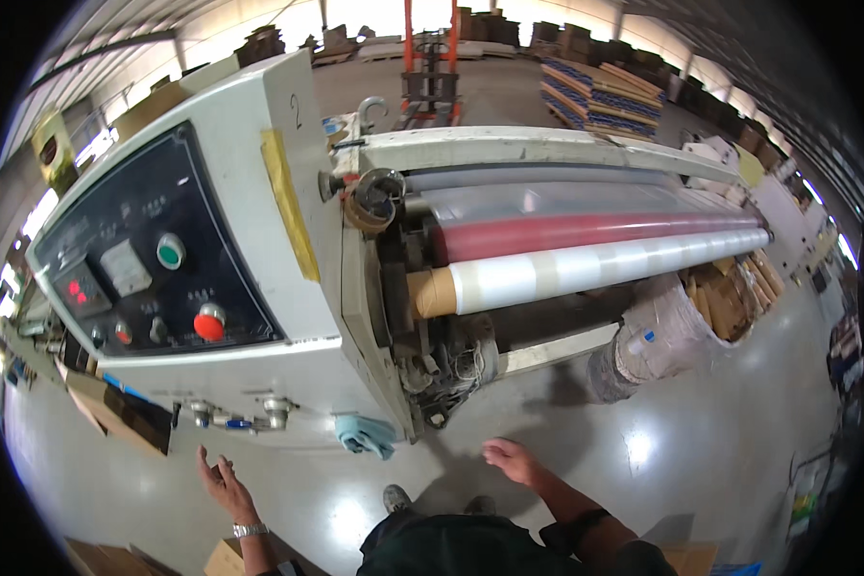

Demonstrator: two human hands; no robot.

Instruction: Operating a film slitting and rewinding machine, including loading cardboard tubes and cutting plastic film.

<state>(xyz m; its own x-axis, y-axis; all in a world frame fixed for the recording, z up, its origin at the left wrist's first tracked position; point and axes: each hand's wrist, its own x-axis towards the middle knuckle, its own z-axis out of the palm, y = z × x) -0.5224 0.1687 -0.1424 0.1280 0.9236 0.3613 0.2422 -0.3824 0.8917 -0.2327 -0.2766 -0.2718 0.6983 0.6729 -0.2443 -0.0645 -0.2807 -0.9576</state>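
My left hand [226, 488], with a metal watch on its wrist, is held in the air below the machine's control cabinet [230, 370]. Its fingers are spread and it holds nothing. The nearest parts are the small valves and knobs [276, 413] on the cabinet's lower face. My right hand [514, 461] hangs over the floor in front of the machine, its fingers loosely stretched toward the left, with nothing seen in them. A light blue cloth [365, 435] hangs at the cabinet's lower corner, between my hands. Neither hand touches the white film roll [586, 266] on its brown core.
The dark control panel [154, 250] carries a green button [171, 252] and a red one [209, 323]. Behind the white roll lies a red roller [586, 232]. A plastic-wrapped bin of cardboard [662, 331] stands under the roll's right part. An orange lift [430, 77] is farther back.
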